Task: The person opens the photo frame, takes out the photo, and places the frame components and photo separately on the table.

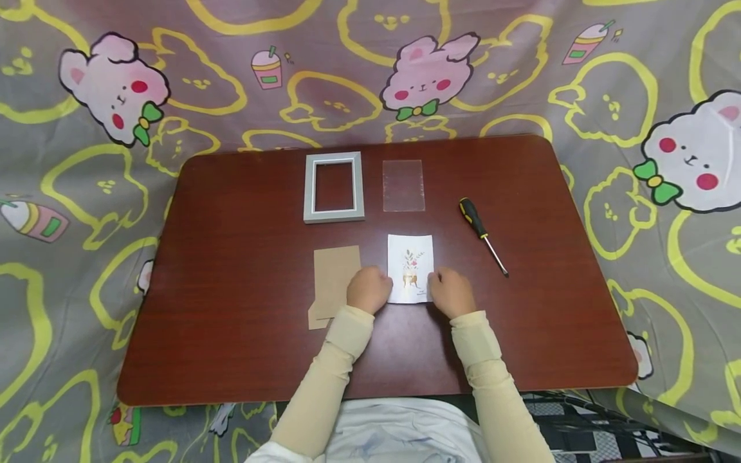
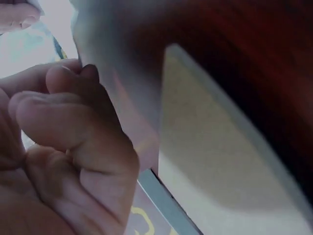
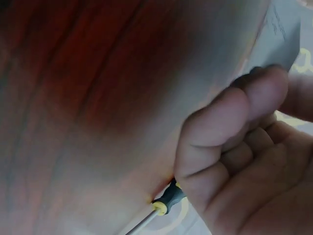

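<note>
A white card (image 1: pixel 410 269) printed with a plant in a pot is between the two hands, near the table's front. My left hand (image 1: pixel 369 289) pinches its left edge with curled fingers, while my right hand (image 1: pixel 452 292) pinches the right edge. In the right wrist view a strip of the card (image 3: pixel 279 36) shows past the fingertips. Brown backing board (image 1: pixel 336 276) lies just left of the left hand, partly under that wrist; its cut edge fills much of the left wrist view.
Behind the card lie a grey picture frame (image 1: pixel 310 186) and a clear sheet (image 1: pixel 403 186). A black and yellow screwdriver (image 1: pixel 475 218) rests to the right, its shaft toward the front. The brown table (image 1: pixel 231 308) has patterned cloth (image 1: pixel 220 71) around it.
</note>
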### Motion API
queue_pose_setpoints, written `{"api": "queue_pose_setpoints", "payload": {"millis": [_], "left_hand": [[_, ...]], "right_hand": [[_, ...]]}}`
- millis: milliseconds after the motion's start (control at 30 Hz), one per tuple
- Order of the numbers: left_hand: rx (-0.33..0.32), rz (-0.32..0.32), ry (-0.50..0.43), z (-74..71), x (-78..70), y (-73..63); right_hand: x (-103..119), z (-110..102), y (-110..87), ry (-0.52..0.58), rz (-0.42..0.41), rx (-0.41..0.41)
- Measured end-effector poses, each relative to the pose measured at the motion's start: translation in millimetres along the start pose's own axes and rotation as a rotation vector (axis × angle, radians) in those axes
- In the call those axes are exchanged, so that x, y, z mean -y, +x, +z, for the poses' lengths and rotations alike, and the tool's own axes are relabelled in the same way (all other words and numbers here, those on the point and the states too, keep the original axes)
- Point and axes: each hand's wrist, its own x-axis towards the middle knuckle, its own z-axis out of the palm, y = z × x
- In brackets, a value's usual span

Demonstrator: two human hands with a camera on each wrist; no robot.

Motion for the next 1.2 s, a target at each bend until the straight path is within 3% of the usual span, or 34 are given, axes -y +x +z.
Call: {"api": "queue_pose_setpoints", "payload": {"millis": [300,433,567,733,900,1000,1200], "left_hand": [[-0.012,0.005,0.086,-3.5,11.8,1.2],[-0.107,0.055,0.126,-16.5,27.0,-3.3],[-0.178,0.086,0.228,-35.4,46.1,-8.5],[-0.065,0.072,0.301,-52.8,65.4,-10.7],[0.009,0.094,0.294,-53.7,71.6,-7.4],[0.02,0.093,0.301,-51.0,70.3,-5.3],[-0.034,0.08,0.311,-45.7,65.9,2.5]], "right_hand": [[1.2,15.9,10.7,-0.162,-0.034,0.026],[6.4,19.5,11.2,-0.204,-0.035,0.013],[13.8,22.8,9.7,-0.246,-0.093,-0.061],[22.6,33.1,9.1,-0.303,-0.216,-0.09],[33.8,31.4,15.9,-0.346,-0.197,-0.062],[45.1,20.5,35.9,-0.359,-0.186,-0.017],[55.3,9.8,110.0,-0.377,-0.298,0.143]]}}
